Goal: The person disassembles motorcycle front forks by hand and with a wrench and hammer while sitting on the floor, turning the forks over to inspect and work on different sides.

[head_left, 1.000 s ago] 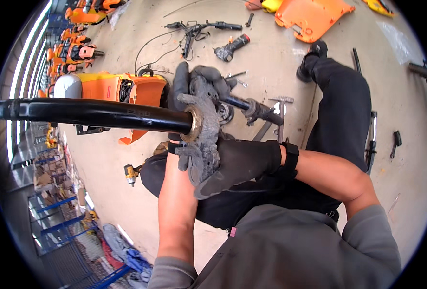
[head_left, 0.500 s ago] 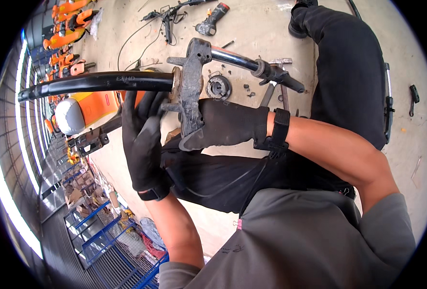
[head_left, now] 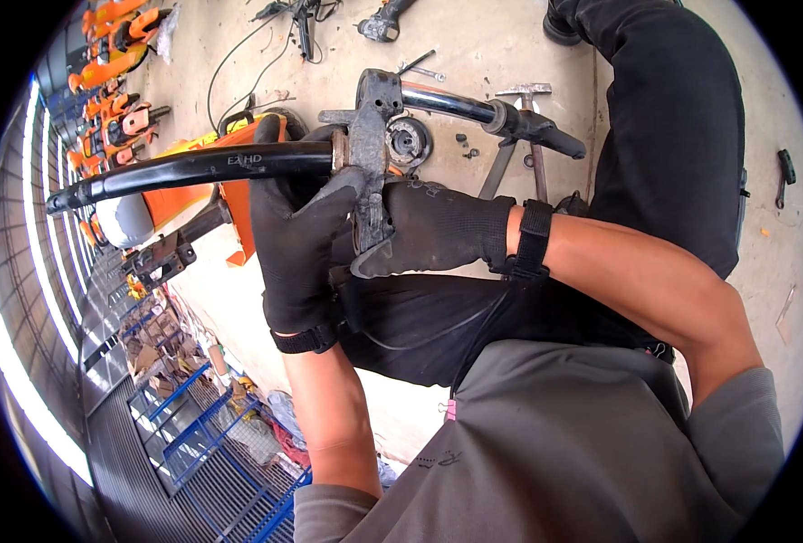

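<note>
Gloves cover both hands: the left hand (head_left: 297,240) is wrapped around the black handlebar tube (head_left: 193,167) just beside a grimy grey metal clamp block (head_left: 372,154), and the right hand (head_left: 429,226) is closed on that block's lower part. Block and tube are held above the lap, over the concrete floor (head_left: 483,45), where a hammer (head_left: 528,118) lies

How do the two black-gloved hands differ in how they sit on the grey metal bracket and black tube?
The left hand comes up from below, fingers around the black tube. The right hand comes in from the right, gripping the grey metal bracket. Both wear black gloves with wrist straps.
</note>
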Demonstrator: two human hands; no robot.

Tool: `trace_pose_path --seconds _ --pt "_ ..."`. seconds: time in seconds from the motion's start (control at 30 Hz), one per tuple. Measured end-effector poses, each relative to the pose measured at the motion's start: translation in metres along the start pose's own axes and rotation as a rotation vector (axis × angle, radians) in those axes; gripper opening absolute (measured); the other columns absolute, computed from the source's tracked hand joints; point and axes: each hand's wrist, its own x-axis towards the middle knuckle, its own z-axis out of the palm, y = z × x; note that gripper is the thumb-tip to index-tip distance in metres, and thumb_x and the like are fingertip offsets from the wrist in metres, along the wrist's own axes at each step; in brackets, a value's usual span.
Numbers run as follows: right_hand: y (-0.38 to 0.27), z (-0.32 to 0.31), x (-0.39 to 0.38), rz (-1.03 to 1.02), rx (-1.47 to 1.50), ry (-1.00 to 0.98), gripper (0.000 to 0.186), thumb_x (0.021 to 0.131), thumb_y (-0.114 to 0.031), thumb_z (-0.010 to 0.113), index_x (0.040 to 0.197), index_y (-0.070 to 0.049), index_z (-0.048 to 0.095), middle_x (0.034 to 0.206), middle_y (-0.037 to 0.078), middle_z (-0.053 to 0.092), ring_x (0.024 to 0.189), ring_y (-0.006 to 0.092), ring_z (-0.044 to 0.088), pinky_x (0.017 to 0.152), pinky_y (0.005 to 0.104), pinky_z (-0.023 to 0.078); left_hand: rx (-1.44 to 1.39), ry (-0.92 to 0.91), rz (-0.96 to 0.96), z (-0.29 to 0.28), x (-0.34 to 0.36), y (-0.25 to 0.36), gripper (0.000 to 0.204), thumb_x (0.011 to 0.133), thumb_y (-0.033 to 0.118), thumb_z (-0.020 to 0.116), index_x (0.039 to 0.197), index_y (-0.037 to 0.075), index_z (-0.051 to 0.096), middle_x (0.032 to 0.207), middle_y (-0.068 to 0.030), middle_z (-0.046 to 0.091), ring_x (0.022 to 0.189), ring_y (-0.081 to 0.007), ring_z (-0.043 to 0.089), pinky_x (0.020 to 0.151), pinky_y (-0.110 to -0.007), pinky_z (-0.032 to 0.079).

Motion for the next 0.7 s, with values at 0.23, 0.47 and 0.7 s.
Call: trace_pose_path --seconds 0.23,0.47,0.7 --pt "-0.009 -0.005 -0.004 0.097 -0.007 -0.025 0.054 0.082 -0.041 0.074 0.115 0.001 0.064 0.105 0.020 0.068 0.098 0.0323 0.065 0.087 0.0401 0.051 0.042 0.027 0.100 0.004 0.000 -0.010 0.080 0.077 -0.007 0.070 0.146 -0.007 0.030 0.119 -0.0158 0.060 0.104 -0.0182 0.060 0.091 -0.030 0.051" --pt "-0.014 -0.004 -0.011 0.130 -0.131 0.058 0.057 0.077 -0.052 0.073 0.101 -0.001 0.067 0.080 0.019 0.069 0.079 0.0330 0.067 0.075 0.0435 0.051 0.038 0.072 0.148 0.007 -0.004 -0.016 0.074 0.077 -0.006 0.070 0.142 -0.006 0.034 0.121 -0.0176 0.062 0.108 -0.0192 0.061 0.092 -0.031 0.051" --pt "-0.026 -0.015 -0.011 0.118 0.011 -0.016 0.048 0.081 -0.036 0.075 0.111 0.000 0.064 0.101 0.019 0.069 0.097 0.0305 0.065 0.085 0.0399 0.051 0.004 0.139 0.126 0.009 -0.007 -0.027 0.071 0.076 -0.006 0.074 0.138 -0.005 0.038 0.117 -0.0162 0.062 0.106 -0.0189 0.062 0.092 -0.031 0.052"
